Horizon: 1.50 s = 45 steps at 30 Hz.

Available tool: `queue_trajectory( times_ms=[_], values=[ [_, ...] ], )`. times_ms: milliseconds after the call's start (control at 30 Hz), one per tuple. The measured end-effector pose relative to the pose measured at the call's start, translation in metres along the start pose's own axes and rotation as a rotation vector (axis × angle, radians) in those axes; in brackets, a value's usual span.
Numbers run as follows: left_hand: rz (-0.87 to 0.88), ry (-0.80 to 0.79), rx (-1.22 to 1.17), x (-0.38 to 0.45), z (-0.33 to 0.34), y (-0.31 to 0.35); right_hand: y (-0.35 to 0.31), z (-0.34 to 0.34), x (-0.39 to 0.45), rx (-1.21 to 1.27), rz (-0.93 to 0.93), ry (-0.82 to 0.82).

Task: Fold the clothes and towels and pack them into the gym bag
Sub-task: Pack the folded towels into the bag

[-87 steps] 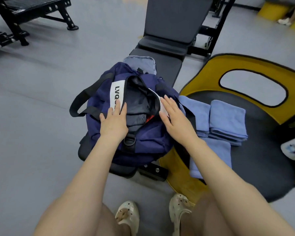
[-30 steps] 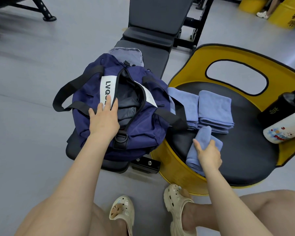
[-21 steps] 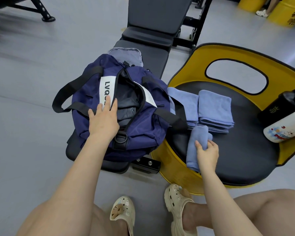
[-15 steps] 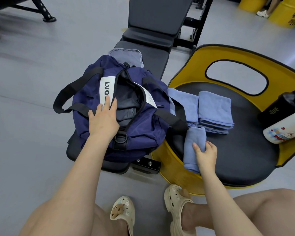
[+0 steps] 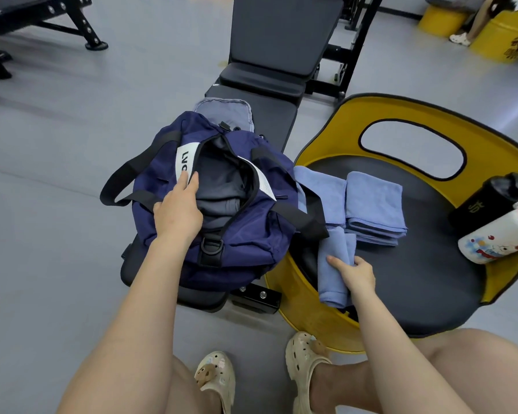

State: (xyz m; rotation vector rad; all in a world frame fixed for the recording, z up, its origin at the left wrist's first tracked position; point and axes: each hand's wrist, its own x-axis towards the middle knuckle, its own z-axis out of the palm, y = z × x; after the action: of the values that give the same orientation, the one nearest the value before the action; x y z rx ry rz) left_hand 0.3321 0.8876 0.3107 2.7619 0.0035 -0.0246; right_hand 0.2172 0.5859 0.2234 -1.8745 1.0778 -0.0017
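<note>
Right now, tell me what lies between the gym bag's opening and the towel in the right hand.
Head view: the gym bag's navy side and black strap lie before the towel.

The gym bag sits on the counter before me, folded towels on the chair to its right, bottles beyond them.

Your left hand covers the rest of the white label lettering on the gym bag; only "LV" reads. Bag's interior is too dark to sort. Your right hand hides part of the rolled towel. White bottle is cut off at right edge.
</note>
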Motion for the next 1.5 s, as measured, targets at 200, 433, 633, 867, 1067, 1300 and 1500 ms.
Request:
queue_trajectory(
  times_ms=[200, 433, 633, 867, 1067, 1300, 1500],
  values=[
    [-0.020, -0.026, -0.049, 0.007, -0.007, -0.006, -0.037, -0.010, -0.015, 0.092, -0.150, 0.083],
    [-0.037, -0.044, -0.038, 0.013, -0.011, -0.002, -0.114, -0.016, -0.025, 0.149, -0.380, 0.041],
    [-0.047, -0.003, -0.059, 0.022, -0.015, -0.004, -0.197, -0.003, -0.052, 0.159, -0.679, -0.009],
    [-0.089, -0.091, -0.028, 0.031, -0.025, -0.001, -0.276, 0.037, -0.075, 0.303, -0.896, -0.156],
    [-0.092, -0.071, -0.084, 0.054, -0.026, -0.005, -0.293, 0.107, -0.056, 0.083, -0.832, -0.388],
    [-0.167, -0.105, -0.149, 0.077, -0.016, -0.007, -0.265, 0.157, -0.009, -0.378, -0.911, -0.508],
    [-0.207, -0.070, -0.204, 0.078, -0.023, -0.008, -0.266, 0.161, 0.011, -0.568, -1.024, -0.530]
  ],
)
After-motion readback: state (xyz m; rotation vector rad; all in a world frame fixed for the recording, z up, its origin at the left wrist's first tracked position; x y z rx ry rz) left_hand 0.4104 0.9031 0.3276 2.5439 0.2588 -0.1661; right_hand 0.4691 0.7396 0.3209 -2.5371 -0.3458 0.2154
